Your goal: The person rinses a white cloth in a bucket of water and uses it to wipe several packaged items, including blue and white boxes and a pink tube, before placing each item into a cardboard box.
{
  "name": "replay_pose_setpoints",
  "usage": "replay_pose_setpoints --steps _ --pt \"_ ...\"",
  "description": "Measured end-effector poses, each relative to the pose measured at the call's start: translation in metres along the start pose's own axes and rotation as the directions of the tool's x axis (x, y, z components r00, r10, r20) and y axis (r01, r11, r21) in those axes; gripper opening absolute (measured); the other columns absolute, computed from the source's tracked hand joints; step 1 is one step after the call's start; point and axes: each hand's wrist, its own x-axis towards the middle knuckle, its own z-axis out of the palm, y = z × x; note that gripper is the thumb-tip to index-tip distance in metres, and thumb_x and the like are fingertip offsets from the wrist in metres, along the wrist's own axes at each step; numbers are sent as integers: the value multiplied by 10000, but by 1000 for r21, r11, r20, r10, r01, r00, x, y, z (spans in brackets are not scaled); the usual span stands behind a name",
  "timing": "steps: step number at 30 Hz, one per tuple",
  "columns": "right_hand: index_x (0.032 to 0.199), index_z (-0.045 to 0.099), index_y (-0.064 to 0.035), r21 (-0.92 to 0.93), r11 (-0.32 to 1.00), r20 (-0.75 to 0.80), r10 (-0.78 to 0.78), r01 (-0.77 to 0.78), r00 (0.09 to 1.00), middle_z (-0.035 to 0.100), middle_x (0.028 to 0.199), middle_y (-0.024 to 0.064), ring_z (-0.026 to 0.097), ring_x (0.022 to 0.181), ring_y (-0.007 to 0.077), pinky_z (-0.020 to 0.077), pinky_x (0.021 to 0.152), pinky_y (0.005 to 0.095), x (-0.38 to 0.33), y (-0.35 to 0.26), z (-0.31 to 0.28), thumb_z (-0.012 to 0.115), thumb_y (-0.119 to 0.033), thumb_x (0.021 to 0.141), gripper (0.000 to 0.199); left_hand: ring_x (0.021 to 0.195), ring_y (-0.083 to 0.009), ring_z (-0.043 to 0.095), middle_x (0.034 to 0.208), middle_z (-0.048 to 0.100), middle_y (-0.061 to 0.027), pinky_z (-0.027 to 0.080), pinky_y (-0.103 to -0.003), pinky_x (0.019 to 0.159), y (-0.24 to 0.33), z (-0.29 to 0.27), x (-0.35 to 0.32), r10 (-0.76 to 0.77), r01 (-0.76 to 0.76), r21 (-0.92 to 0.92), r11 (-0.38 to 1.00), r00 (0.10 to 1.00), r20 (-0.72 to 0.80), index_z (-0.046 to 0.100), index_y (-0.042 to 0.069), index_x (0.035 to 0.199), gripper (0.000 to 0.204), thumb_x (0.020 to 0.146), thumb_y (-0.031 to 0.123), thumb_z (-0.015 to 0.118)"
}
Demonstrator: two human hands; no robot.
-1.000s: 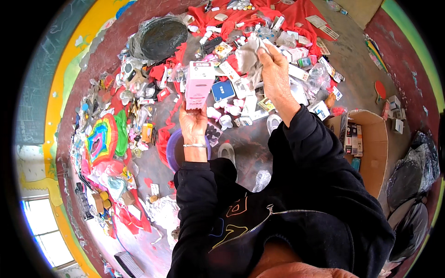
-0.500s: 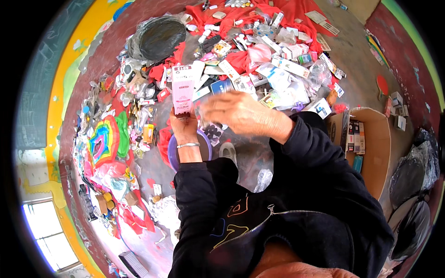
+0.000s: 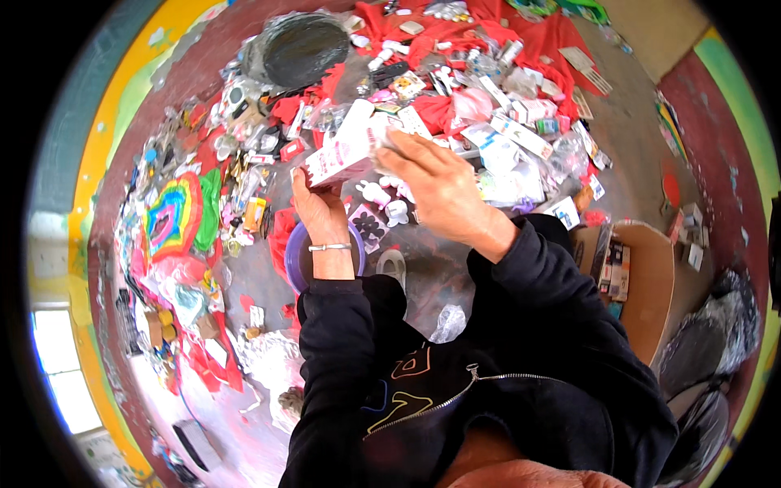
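Spread over the grey, patchy floor (image 3: 439, 285), a crowded mix of card, cloth and plastic: loosely folded red cloth (image 3: 561, 37), crumpled clear film (image 3: 449, 324), a wavy rainbow piece (image 3: 173, 226), shiny black bags (image 3: 704, 329), a smooth round purple basin (image 3: 291, 264), small rounded white figures (image 3: 396, 213), and a stiff brown carton (image 3: 653, 281) with packs (image 3: 620, 272) inside. Held in the air above these things, a straight-edged, long box (image 3: 340, 165), tilted, with its lower end in the left hand (image 3: 323, 213), fingers grasping quite firmly around it. White on the upper side, with pink printing, and more pinkish on the lower side; seemingly of thin, flat card. At the other end, or just beside it, the bent fingers of the right hand (image 3: 435, 183), with something pale (image 3: 379, 134) near the tips, too blurred for recognising; impossible to tell if grasped there. Hidden: the right palm, the box's underside, and part of the basin behind the left arm (image 3: 332, 317). Hard to read: the printing, because of blur.
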Motion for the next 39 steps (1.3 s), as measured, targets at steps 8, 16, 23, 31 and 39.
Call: replay_pose_setpoints --steps 8,16,23,31,39 --pt "989 593 -47 675 537 -89 740 -507 667 570 715 96 562 646 173 437 610 247 10 35 -11 459 19 815 230 834 -148 548 968 515 -73 481 -284 671 19 31 -27 525 -569 427 703 820 227 445 22 1091 300 843 175 518" --pt "832 547 -6 62 994 -55 97 -93 994 553 859 127 548 837 269 424 690 404 -10 -11 64 526 -102 643 213 702 -96 490 813 512 -32 428 -223 590 -23 52 -49 389 -421 394 817 907 162 474 8 1027 226 845 136 515" --pt "970 546 20 504 686 197 501 -525 843 601 829 192 576 759 345 434 665 421 -6 -4 1 507 -134 743 277 1078 -270 465 1157 482 -180 335 -404 957 14 19 -27 98 -151 253 956 973 211 463 -49 1114 481 824 335 482" --pt "1098 509 11 807 424 244 396 -412 885 598 1005 162 563 944 230 431 793 313 -23 16 -62 793 -366 508 756 1061 -269 491 1130 509 -174 384 -388 932 -7 94 -85 -54 22 98 995 942 331 495 -55 1068 382 776 184 552" --pt "898 596 7 708 701 -440 533 -85 723 636 812 115 598 742 167 465 675 295 -61 34 -174 755 -267 587 444 1176 -328 370 1213 426 -223 231 -468 1009 -45 197 -189 -503 379 341 860 524 687 430 6 1191 642 768 470 562"
